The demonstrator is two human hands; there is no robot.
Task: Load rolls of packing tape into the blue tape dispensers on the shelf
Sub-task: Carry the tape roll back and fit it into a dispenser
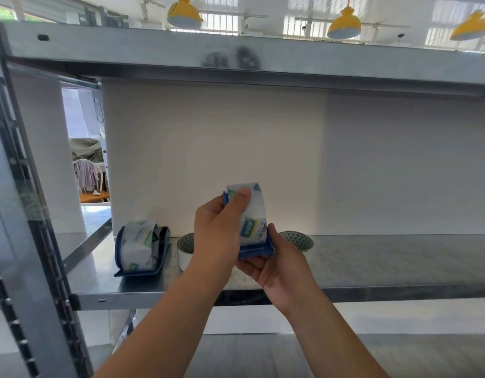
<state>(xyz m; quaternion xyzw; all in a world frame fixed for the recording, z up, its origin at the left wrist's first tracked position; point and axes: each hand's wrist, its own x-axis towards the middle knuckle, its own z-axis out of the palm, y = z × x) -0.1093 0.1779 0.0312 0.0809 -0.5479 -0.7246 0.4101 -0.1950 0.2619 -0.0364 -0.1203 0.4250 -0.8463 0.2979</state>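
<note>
- The left hand (217, 230) grips the tape roll (252, 211), with the thumb across its top.
- The right hand (279, 266) grasps the blue dispenser (256, 252) from below.
- Both are held above the shelf (372, 268).
- Risk: a roll seated crooked may jam, and a loosened grip would likely drop it.

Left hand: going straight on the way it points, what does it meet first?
The left hand grips the tape roll itself, in the blue dispenser held by the right hand. Beyond that, only the white back panel looks in line, though depth is unclear.
</note>
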